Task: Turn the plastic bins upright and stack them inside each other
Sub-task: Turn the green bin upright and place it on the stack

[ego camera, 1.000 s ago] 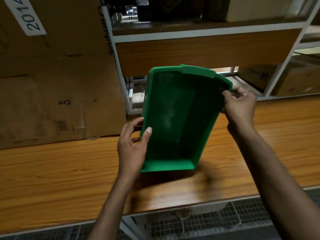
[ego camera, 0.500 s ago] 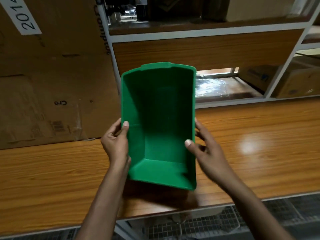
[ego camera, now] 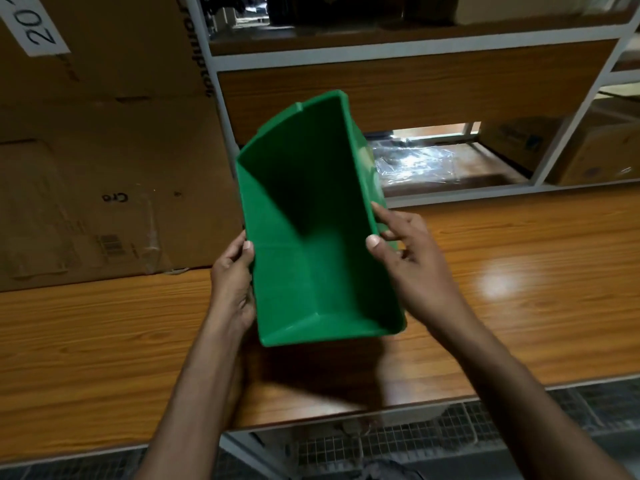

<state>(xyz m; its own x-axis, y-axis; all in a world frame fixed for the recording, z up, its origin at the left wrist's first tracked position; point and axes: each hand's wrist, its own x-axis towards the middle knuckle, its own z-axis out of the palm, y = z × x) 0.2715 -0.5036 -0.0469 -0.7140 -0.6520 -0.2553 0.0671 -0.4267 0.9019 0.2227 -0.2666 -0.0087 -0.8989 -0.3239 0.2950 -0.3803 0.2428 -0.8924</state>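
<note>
A green plastic bin (ego camera: 311, 237) is held in the air above the wooden shelf top (ego camera: 519, 289), its open side facing me and its far end tilted up and to the right. My left hand (ego camera: 232, 278) grips its left wall, thumb on the rim. Gripping the right wall is my right hand (ego camera: 408, 258), thumb over the rim and fingers on the outside. The bin is empty inside. No other bin is visible.
A large cardboard box (ego camera: 97, 150) stands on the shelf at the left. A white metal rack (ego camera: 540, 174) with a wooden panel rises behind the bin, holding clear plastic wrap (ego camera: 415, 164) and cardboard boxes (ego camera: 595, 150). Wire mesh (ego camera: 381, 445) lies below the front edge.
The bin has turned in my hands, its far end swinging from upper left to the right. My right hand left the top corner and now grips the right wall lower down.
</note>
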